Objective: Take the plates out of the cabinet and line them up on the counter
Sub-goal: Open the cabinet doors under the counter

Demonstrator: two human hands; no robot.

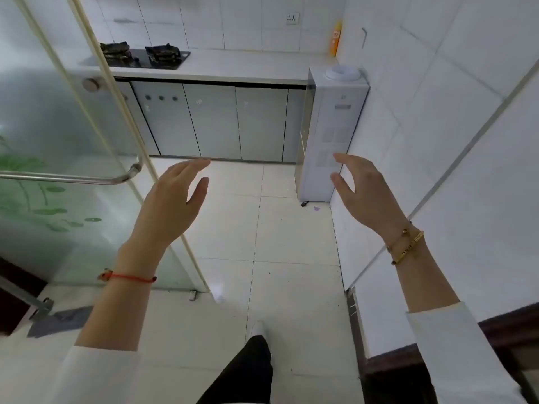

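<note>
**Both hands raised and empty, cabinet doors closed across the room**

Person stands at the kitchen doorway, arms out in front. Left hand (pixel 172 199) is up at mid-height, fingers relaxed and slightly spread, holding nothing; red string bracelet (pixel 128 277) on that wrist. Right hand (pixel 364 193) likewise lifted, fingers loosely parted, thumb apart, gripping nothing; gold bracelets (pixel 405 246) on the wrist. White sleeves on both arms.

Base cabinet (pixel 213 121) runs along the far wall under the counter (pixel 248 67), grey doors all shut. Plates not visible; cannot tell where they are. Hands are well apart from the cabinet.

Gas stove (pixel 145 55) sits on the counter's left part. Yellow bottle (pixel 336 37) stands in the counter's right corner against the tiles. White water dispenser (pixel 329 132) stands on the floor just beside the cabinet's right end. Glass door (pixel 58 141) with metal handle bar (pixel 73 178) hangs at left. One foot in a white shoe (pixel 258 328) steps forward on the tiled floor (pixel 291 243).
</note>
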